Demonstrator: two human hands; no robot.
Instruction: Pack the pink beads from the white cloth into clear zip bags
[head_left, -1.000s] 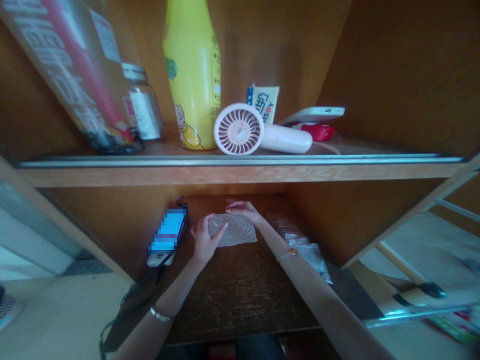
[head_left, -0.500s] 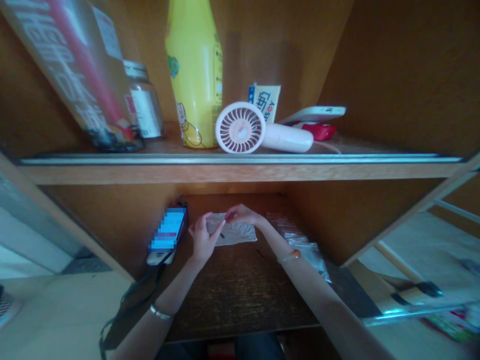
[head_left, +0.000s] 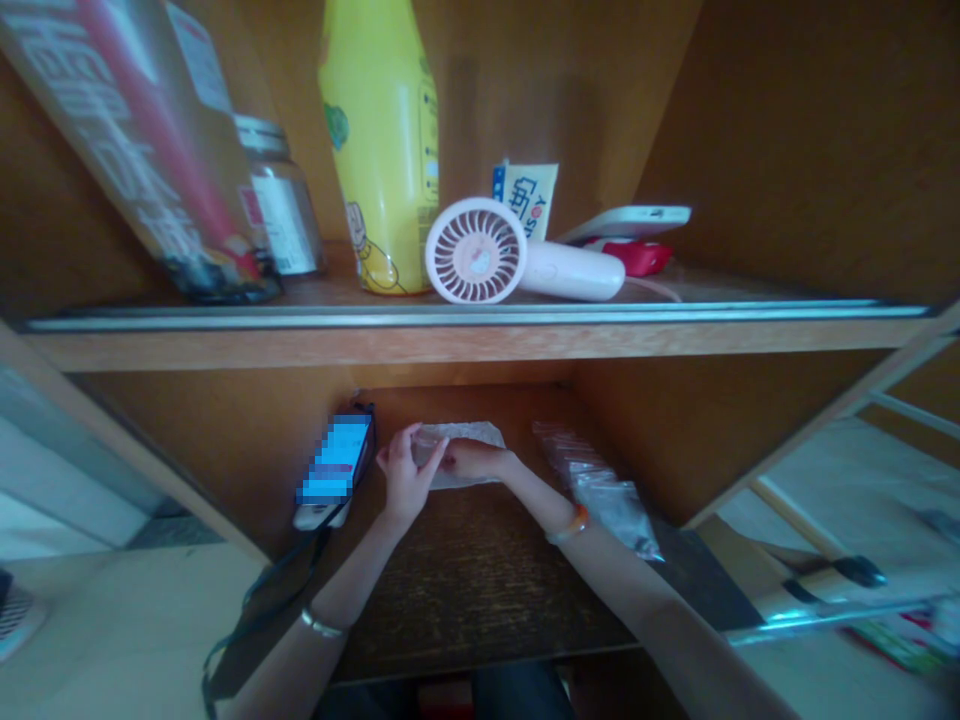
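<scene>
The left hand has its thumb and forefinger spread in a V at the 9 o'clock end of a clear plastic piece; whether they pinch its film I cannot tell. The right hand lies across the middle of the plastic, its fingers curled narrow with their tips turned toward the left thumb; those tips are hidden, so I cannot tell what they hold. The plastic lies crinkled on the dark wooden board of the lower compartment. Taking it as the clock's centre, a silver bracelet circles the left forearm at 7 o'clock, and an orange and pale bracelet the right wrist at 4. A stack of clear bags spreads out near 3 o'clock. At 9 o'clock stands a device with a blurred blue screen, a dark strap trailing to 8. On the upper shelf, a pink handheld fan lies at 12 o'clock, a packet behind it, a pale flat device over a red object at 1, and a yellow bottle and a jar toward 11.
</scene>
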